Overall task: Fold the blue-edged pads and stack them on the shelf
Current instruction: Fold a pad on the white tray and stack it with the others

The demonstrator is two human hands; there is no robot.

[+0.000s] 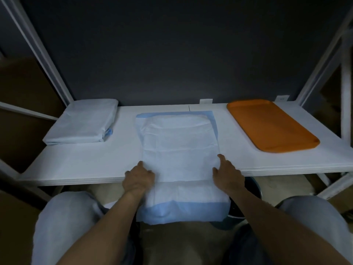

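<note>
— What carries everything here?
— A flat white board shelf [267, 159], wide and low.
— What lies on it?
— At the left rear, a folded pale-blue stack of pads [82, 123]. In the middle, a white absorbent pad with blue edges [179, 142], spread flat, its near end hanging over the front edge.
— Anything to the right?
— An orange rectangular plastic tray [271, 125] at the right rear, well apart from the pad
</note>
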